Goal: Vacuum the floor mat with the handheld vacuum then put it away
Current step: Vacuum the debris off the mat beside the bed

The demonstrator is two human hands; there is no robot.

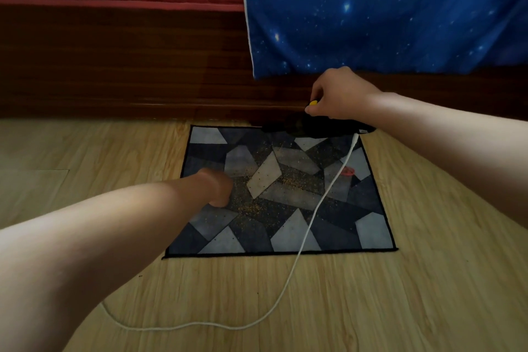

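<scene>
The wooden floor (385, 294) carries the floor mat (288, 226). The handheld vacuum (323, 126) sits at the mat's 1 o'clock edge, and its white cord (314, 208) trails towards 6 o'clock. The right grip (340, 94) is curled round the vacuum's handle. The left grip (217, 187), at 9 o'clock, is too blurred to tell its fingers. Crumbs (251, 208) cover the mat, so vacuuming looks barely begun. Next, sweep the nozzle over them, clear of the cord.

No text, brand, number or sign is legible. The small pale label (363, 131) on the black handheld vacuum (328, 126) and the red mark (348, 171) on the grey geometric-patterned floor mat (285, 234) are too blurred to read.
</scene>
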